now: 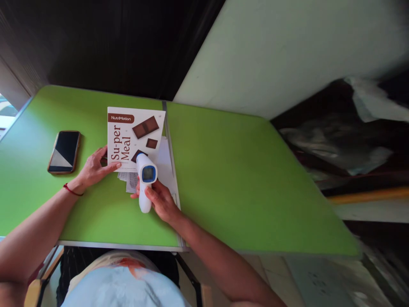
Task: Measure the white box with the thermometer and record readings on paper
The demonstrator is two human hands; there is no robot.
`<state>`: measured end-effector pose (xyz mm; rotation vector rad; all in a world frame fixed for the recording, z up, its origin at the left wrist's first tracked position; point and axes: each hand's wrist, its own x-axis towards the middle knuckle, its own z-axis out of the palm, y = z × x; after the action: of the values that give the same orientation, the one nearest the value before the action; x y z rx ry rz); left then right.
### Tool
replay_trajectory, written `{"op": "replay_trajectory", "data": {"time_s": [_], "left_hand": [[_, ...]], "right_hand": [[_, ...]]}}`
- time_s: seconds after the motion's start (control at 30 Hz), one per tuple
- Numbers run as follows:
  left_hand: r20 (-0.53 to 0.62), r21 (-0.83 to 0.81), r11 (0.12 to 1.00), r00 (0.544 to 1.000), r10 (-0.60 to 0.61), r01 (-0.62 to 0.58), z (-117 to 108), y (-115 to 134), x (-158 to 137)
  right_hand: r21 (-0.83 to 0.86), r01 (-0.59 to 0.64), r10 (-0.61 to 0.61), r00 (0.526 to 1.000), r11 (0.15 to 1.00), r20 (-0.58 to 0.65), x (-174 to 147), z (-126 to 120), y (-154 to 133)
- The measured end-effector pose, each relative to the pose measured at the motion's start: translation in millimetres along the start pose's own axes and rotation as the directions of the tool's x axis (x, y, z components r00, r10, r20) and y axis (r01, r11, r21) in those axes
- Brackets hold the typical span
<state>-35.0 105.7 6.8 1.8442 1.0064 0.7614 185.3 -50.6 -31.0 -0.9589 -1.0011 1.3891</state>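
Observation:
My left hand [96, 167] grips the lower left corner of a white box [131, 136] printed "NutriMotion Su-per Meal" with pictures of chocolate pieces. Its thumb lies on the front face, and the other fingers go behind the box. In my right hand [162, 201] is a white infrared thermometer [146, 192] with a blue-rimmed display, held by its handle. The thermometer's head points away from me and overlaps the lower right part of the box. Printed papers [131, 182] and a white sheet [166, 170] lie on the table, partly hidden under the box and thermometer.
A smartphone [64, 152] in a brown case lies left of my left hand. The green folding table [249, 183] has a metal seam [174, 170] just right of the box. A dark panel and a pale wall stand behind it; cluttered shelves [351, 149] are at the right.

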Motion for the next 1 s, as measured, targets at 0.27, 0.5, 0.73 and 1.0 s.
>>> {"op": "replay_trajectory", "data": {"time_s": [0.27,0.5,0.73,1.0], "left_hand": [[0.012,-0.094,0.996,1.0,-0.001,0.002,1.2,0.0,0.2],[0.012,-0.216,0.972,0.996,-0.092,0.093,2.1,4.3,1.2],[-0.02,-0.199,0.969,0.988,-0.155,0.148,-2.4,3.3,1.9],[0.054,-0.404,0.897,0.984,-0.172,0.179,-0.1,8.5,0.9]], "right_hand": [[-0.012,0.003,-0.003,1.0,1.0,0.003,0.4,-0.5,0.2],[-0.005,-0.001,0.001,1.0,1.0,0.006,0.8,-1.5,1.1],[-0.015,-0.014,0.015,1.0,1.0,0.007,1.0,-1.4,-0.7],[0.016,-0.03,0.029,1.0,0.999,0.006,0.8,-0.9,-0.4]]}}
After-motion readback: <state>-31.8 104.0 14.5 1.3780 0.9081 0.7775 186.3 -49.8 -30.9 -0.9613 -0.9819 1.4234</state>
